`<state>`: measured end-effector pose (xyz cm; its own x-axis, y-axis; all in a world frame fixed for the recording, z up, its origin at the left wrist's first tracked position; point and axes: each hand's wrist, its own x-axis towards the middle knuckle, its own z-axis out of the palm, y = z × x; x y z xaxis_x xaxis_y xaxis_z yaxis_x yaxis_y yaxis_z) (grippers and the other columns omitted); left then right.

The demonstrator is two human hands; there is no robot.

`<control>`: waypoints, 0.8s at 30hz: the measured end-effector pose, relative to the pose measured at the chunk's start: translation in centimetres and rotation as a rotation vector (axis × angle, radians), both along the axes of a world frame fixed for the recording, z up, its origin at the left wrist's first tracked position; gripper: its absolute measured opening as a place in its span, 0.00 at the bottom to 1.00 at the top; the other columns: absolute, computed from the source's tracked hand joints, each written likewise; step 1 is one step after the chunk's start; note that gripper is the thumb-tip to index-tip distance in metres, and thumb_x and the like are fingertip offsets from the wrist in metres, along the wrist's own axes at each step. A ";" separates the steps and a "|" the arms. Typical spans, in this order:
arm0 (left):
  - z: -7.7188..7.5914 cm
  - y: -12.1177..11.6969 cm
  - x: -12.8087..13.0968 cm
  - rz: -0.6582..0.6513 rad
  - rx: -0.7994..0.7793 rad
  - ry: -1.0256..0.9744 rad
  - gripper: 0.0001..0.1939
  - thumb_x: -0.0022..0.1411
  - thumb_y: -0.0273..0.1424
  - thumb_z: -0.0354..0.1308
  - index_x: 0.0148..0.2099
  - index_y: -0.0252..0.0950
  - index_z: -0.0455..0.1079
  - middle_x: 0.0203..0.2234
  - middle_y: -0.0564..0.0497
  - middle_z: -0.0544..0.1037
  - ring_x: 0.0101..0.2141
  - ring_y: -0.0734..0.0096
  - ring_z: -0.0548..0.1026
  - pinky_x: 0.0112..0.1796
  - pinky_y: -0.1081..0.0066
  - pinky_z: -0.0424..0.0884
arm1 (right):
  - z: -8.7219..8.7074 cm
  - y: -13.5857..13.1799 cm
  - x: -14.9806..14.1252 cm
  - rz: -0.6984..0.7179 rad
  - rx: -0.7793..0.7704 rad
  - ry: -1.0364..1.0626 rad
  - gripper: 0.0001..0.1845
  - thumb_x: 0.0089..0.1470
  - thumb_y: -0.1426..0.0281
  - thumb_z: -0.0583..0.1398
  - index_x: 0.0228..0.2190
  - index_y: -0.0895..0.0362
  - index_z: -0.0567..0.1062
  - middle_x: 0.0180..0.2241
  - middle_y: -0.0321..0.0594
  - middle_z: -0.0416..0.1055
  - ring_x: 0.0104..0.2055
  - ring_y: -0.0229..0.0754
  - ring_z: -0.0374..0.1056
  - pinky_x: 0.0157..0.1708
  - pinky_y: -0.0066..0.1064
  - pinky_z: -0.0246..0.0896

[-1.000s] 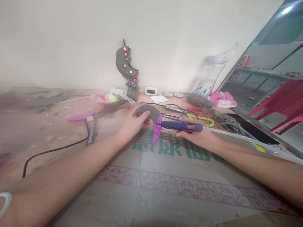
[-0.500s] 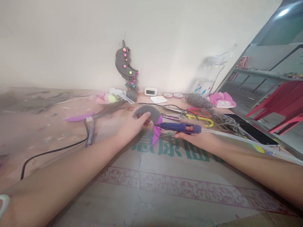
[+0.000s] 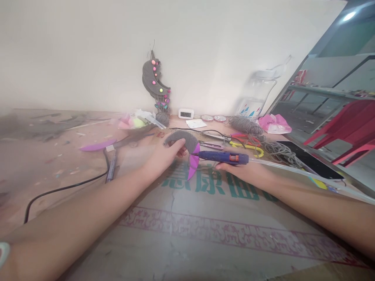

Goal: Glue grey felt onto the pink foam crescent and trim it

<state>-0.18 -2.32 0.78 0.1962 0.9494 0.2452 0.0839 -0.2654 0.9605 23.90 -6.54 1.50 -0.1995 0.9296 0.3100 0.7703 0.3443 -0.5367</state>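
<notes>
A purple crescent (image 3: pixel 192 166), mostly wound with grey yarn, is pinched between the thumb and fingers of my left hand (image 3: pixel 172 150). Its lower purple tip is bare and points down. My right hand (image 3: pixel 244 171) is closed on a dark blue glue gun (image 3: pixel 222 157), with its fingers largely hidden behind and below it. The gun lies level, and its nozzle meets or nearly meets the crescent's purple part at the yarn's edge. A long clear glue stick (image 3: pixel 281 166) runs out of the gun's back to the right.
Behind my hands lie a utility knife (image 3: pixel 211 145), yellow-handled scissors (image 3: pixel 249 149) and grey yarn (image 3: pixel 284 154). A phone (image 3: pixel 315 160) rests at the right. A finished crescent (image 3: pixel 149 78) with coloured beads hangs on the wall. Leftward are a purple strip (image 3: pixel 98 145) and a black cord (image 3: pixel 67 187).
</notes>
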 end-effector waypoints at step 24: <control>-0.3 0.1 0.0 0.023 -0.077 -0.035 0.14 0.56 0.42 0.56 0.31 0.35 0.70 0.25 0.50 0.76 0.29 0.68 0.74 0.32 0.70 0.70 | 1.0 -0.1 -0.4 -0.007 -0.049 0.066 0.12 0.47 0.58 0.63 0.29 0.54 0.75 0.26 0.35 0.75 0.28 0.42 0.69 0.29 0.30 0.62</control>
<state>-0.21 -2.24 0.49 0.1665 0.9698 0.1782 0.0549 -0.1895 0.9803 23.49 -6.67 2.52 -0.1736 0.9453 0.2762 0.7351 0.3110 -0.6024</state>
